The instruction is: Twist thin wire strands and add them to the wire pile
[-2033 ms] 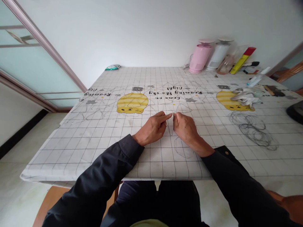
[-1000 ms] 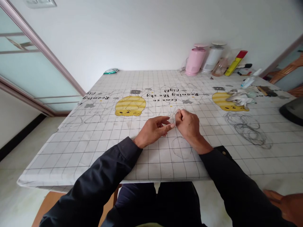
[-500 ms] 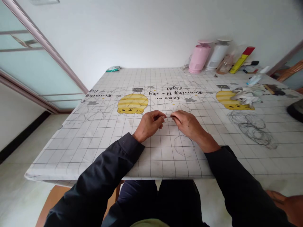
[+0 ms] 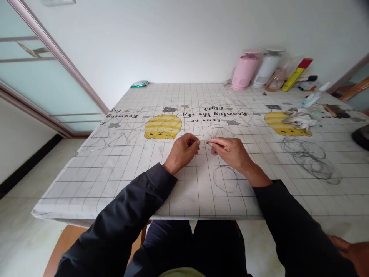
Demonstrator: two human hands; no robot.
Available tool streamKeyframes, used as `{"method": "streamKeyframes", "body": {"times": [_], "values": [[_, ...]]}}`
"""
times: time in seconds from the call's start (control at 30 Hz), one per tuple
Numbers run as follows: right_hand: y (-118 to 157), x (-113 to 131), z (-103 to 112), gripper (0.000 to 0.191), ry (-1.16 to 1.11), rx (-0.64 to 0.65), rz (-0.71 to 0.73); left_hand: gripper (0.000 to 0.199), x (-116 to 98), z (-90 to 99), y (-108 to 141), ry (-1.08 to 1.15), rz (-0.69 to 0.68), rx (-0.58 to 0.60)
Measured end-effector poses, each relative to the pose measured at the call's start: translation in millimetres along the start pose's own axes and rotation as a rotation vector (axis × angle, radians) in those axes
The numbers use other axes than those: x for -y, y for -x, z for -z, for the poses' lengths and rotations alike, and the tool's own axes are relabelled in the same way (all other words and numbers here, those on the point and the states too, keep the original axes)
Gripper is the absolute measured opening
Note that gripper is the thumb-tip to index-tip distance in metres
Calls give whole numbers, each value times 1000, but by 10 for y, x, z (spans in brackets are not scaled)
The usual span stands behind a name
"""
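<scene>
Above the middle of the table my left hand [image 4: 185,149] is closed, with thumb and forefinger pinched together on a thin wire. Facing it, a small gap away, my right hand [image 4: 229,150] pinches the thin wire too, its fingertips pointing left. The strand is so fine that it barely shows between the fingertips. A loose loop of thin grey wire [image 4: 214,181] lies on the cloth below my right hand. Farther right rests a tangled coil of the same wire [image 4: 313,165]. More fine strands spread over the cloth behind and left of my hands.
A checked tablecloth [image 4: 115,184] covers the table. At the back right stand a pink cylinder [image 4: 245,72], a white cylinder [image 4: 263,71] and a yellow-red box [image 4: 296,75]. A crumpled whitish cloth [image 4: 301,120] and a small bottle [image 4: 314,96] lie nearer. A green packet [image 4: 139,84] lies back left.
My right hand has turned a little and its fingers have stretched out more toward the left. My left hand stays nearly in place, still pinching. The whole view has shifted slightly.
</scene>
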State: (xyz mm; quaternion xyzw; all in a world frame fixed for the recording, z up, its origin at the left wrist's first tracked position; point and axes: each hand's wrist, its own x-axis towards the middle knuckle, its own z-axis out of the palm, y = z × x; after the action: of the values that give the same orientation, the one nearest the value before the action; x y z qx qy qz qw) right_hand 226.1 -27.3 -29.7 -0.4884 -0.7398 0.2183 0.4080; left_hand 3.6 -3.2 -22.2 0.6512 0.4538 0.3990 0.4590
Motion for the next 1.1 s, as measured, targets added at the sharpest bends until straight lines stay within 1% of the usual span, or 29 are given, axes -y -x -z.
{"method": "streamKeyframes", "body": {"times": [0.07,0.13,0.17,0.23,0.33,0.4,0.47,0.57,0.6,0.7,0.83,0.97,1.1], "values": [[4,14,6,25,-44,-24,-3,20,-4,18,-3,-37,13,-8],[6,38,20,29,-121,-46,-26,28,-18,37,-3,-37,46,19],[6,53,30,32,-160,-62,-40,31,-28,46,0,1,77,45],[3,80,51,35,-224,-108,-57,33,-50,64,7,154,167,142],[-7,105,78,34,-276,-165,-59,30,-70,88,16,391,312,329],[-12,111,85,33,-305,-176,-67,29,-66,96,16,446,360,403],[-12,116,84,32,-319,-173,-82,30,-56,94,13,412,336,379],[6,130,68,33,-300,-165,-100,21,-55,79,12,323,208,244],[15,134,60,33,-282,-164,-99,21,-62,73,14,317,167,207],[41,124,26,31,-192,-151,-72,31,-97,60,22,361,98,178],[63,67,-26,30,-74,-113,-12,35,-123,38,23,404,92,160],[72,50,-30,30,-52,-58,24,35,-110,18,23,442,106,127],[72,105,16,37,-101,82,21,28,-112,15,35,461,96,106]]}}
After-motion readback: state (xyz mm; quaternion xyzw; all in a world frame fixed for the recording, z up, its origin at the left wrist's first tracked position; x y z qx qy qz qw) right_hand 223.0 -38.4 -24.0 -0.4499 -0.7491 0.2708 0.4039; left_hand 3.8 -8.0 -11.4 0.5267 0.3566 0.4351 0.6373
